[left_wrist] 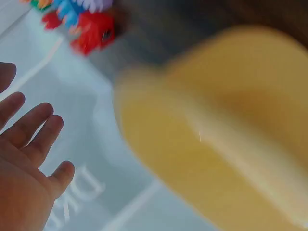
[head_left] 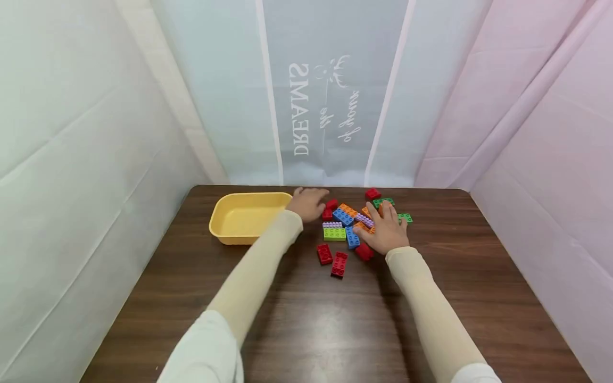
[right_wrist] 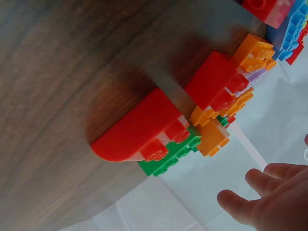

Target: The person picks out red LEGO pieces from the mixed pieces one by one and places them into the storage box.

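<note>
A cluster of toy building bricks, red, blue, orange, purple and green, lies on the dark wooden table. My left hand (head_left: 308, 204), fingers extended, hovers between the yellow tub (head_left: 225, 240) and the cluster's left side, with nothing in it. Nearest its fingertips is a red brick (head_left: 331, 204). Over the right part of the cluster my right hand (head_left: 389, 234) spreads its fingers, overlapping orange bricks in the head view. A rounded red brick (right_wrist: 139, 127) stands out in the right wrist view, a green brick (right_wrist: 174, 155) just behind it. No brick is between the right hand's visible fingers.
Two red bricks, one flat (head_left: 324, 254) and one (head_left: 339, 264) beside it, lie on the near side of the cluster. A lime green brick (head_left: 334, 234) sits at its left. Behind the table hangs a pale curtain (head_left: 325, 159), and cloth walls flank both sides.
</note>
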`<state>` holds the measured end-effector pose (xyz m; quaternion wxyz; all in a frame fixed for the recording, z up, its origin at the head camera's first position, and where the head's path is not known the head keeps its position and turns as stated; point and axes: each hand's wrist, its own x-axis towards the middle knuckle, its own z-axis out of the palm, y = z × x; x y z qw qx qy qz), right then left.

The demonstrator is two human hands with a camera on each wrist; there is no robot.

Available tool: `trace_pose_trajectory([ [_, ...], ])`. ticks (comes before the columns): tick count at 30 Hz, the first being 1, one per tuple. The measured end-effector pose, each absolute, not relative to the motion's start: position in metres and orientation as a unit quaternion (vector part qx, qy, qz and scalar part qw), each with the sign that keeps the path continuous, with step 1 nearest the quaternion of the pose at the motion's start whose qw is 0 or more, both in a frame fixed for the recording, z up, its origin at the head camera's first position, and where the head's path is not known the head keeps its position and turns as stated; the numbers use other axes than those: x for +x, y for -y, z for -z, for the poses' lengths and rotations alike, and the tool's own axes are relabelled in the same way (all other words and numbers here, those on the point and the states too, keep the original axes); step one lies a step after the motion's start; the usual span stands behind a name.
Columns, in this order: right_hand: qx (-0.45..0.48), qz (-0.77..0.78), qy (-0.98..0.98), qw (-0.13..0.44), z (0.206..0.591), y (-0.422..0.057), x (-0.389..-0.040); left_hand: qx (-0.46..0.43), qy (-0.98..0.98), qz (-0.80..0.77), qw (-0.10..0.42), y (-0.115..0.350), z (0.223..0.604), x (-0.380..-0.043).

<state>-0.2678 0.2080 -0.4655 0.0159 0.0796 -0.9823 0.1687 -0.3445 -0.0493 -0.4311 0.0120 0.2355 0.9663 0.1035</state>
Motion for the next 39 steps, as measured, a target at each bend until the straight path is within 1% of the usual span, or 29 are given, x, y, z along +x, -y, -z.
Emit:
trace_pose_trajectory([
  [4,0.085,-0.171,0.981,0.018,0.464,-0.207,-0.273,0.231,-0.965,-0.125,-0.006,0.104,0.416,-0.354],
  [8,0.089,-0.170,0.981,0.019,0.465,-0.205,-0.280,0.182,-0.973,-0.144,-0.007,0.179,0.411,-0.353],
  [12,0.099,-0.178,0.979,0.030,0.463,-0.199,-0.292,0.116,-0.978,-0.173,0.017,0.249,0.423,-0.342],
  [16,0.113,-0.175,0.978,0.027,0.464,-0.191,-0.301,0.063,-0.974,-0.206,0.071,0.290,0.444,-0.324],
  [19,0.125,-0.159,0.979,0.012,0.466,-0.183,-0.305,0.042,-0.963,-0.250,0.097,0.300,0.459,-0.316],
  [26,0.167,-0.134,0.977,0.017,0.468,-0.159,-0.319,0.004,-0.929,-0.356,0.099,0.300,0.475,-0.320],
  [31,0.217,-0.115,0.969,0.030,0.473,-0.138,-0.328,-0.038,-0.925,-0.363,0.108,0.306,0.482,-0.316],
  [35,0.241,-0.101,0.964,0.037,0.479,-0.125,-0.336,-0.039,-0.921,-0.374,0.104,0.307,0.487,-0.311],
  [39,0.243,-0.071,0.967,0.030,0.487,-0.118,-0.346,-0.028,-0.920,-0.380,0.090,0.303,0.490,-0.308],
])
